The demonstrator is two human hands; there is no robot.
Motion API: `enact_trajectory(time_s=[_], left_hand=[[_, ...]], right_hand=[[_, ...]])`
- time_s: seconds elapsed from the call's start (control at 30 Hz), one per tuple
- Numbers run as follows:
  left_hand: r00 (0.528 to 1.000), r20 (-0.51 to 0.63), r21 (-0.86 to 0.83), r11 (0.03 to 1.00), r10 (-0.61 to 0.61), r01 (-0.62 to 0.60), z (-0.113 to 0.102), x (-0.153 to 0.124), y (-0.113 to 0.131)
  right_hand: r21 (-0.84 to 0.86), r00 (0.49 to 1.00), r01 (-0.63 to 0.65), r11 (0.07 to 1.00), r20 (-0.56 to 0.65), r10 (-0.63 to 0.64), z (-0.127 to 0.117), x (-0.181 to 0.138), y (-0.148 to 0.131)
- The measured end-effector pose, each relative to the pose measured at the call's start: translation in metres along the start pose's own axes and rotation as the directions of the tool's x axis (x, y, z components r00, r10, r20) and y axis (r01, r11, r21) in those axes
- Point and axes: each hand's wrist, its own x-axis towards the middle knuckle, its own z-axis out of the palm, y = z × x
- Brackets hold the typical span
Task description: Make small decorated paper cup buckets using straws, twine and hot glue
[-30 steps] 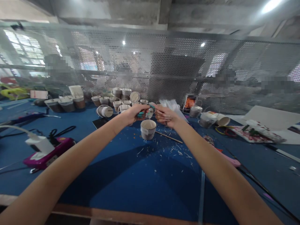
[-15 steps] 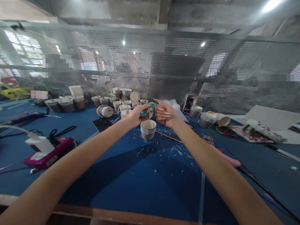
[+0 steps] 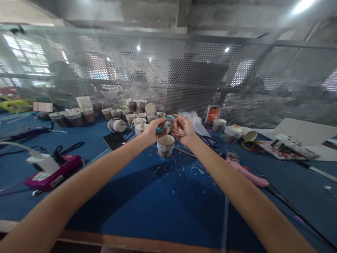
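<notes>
Both my arms reach far out over the blue table (image 3: pixel 158 203). My left hand (image 3: pixel 154 129) is closed around a small teal-handled tool (image 3: pixel 160 128). My right hand (image 3: pixel 183 130) is curled shut close beside it, pinching something thin that I cannot make out. The two hands nearly touch, just above a small paper cup (image 3: pixel 165 144) that stands upright on the table. White scraps (image 3: pixel 192 168) lie scattered in front of the cup.
Several finished paper cups with loop handles (image 3: pixel 137 112) crowd the back. A magenta glue gun (image 3: pixel 52 172) with a white plug lies left, a pink one (image 3: pixel 247 174) right. A dark phone (image 3: pixel 114 140), scissors (image 3: pixel 209 141) and tipped cups (image 3: pixel 237 133) lie around. A perforated metal screen (image 3: pixel 184 77) closes off the far side.
My hands have drawn closer together and sunk slightly toward the cup. The right hand's fingers, stretched half a second ago, are now curled in.
</notes>
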Motion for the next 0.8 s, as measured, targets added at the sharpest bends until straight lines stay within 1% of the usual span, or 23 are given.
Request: enact_trajectory(time_s=[0.13,0.23,0.3,0.4,0.6,0.67,0.8], left_hand=[[0.998,-0.015,-0.007,0.998,0.059,-0.059,-0.001,0.003,-0.003],[0.993,-0.005,-0.008,0.993,0.120,-0.120,-0.005,0.007,-0.005],[0.990,0.009,-0.014,0.990,0.140,-0.140,-0.006,0.007,-0.006],[0.989,0.010,-0.040,0.988,0.147,-0.147,-0.004,0.006,-0.007],[0.992,0.005,-0.056,0.991,0.126,-0.126,0.000,0.002,-0.008],[0.991,-0.003,-0.034,0.991,0.132,-0.132,-0.001,0.003,-0.009],[0.985,-0.026,-0.014,0.985,0.170,-0.170,-0.004,0.006,-0.010]], right_hand=[[0.014,0.996,0.079,0.997,-0.042,-0.078,0.006,-0.001,0.005],[-0.073,0.995,0.094,0.993,-0.024,-0.096,0.012,-0.002,0.007],[-0.128,0.992,0.120,0.984,-0.014,-0.123,0.015,-0.003,0.007],[-0.140,0.984,0.160,0.977,-0.051,-0.168,0.019,-0.003,0.009],[-0.034,0.982,0.123,0.992,-0.137,-0.126,0.019,-0.003,0.013],[-0.048,0.981,0.100,0.994,-0.164,-0.106,0.018,-0.003,0.011],[-0.118,0.961,0.057,0.991,-0.263,-0.087,0.015,-0.003,0.005]])
